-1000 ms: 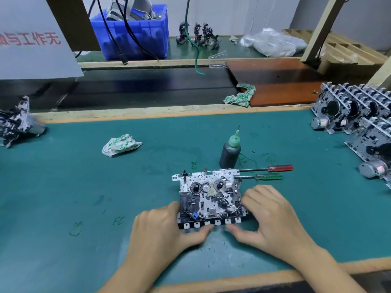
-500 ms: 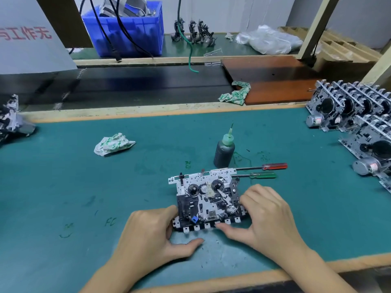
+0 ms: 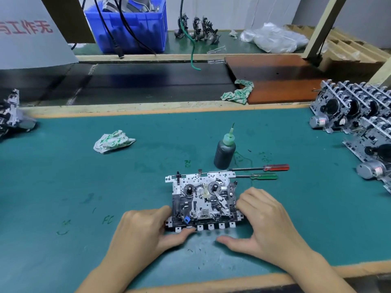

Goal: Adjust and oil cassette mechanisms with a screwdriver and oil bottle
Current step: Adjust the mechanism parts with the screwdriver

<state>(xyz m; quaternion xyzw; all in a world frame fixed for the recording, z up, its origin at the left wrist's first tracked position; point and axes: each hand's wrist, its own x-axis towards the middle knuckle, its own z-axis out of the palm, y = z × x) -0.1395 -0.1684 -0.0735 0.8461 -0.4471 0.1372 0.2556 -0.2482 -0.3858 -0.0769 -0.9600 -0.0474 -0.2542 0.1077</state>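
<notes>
Now both hands low on green table [image 3: 63, 176], palms down: left hand [image 3: 146, 231] and right hand [image 3: 266, 220] pinching cassette mechanism [image 3: 203, 199] at near-centre, thumbs along near edge.

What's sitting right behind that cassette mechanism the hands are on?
Behind the cassette mechanism stands a dark oil bottle with a green nozzle, and two screwdrivers lie there, one red-handled, one green-handled. Their tips are hidden by the mechanism's far edge.
</notes>
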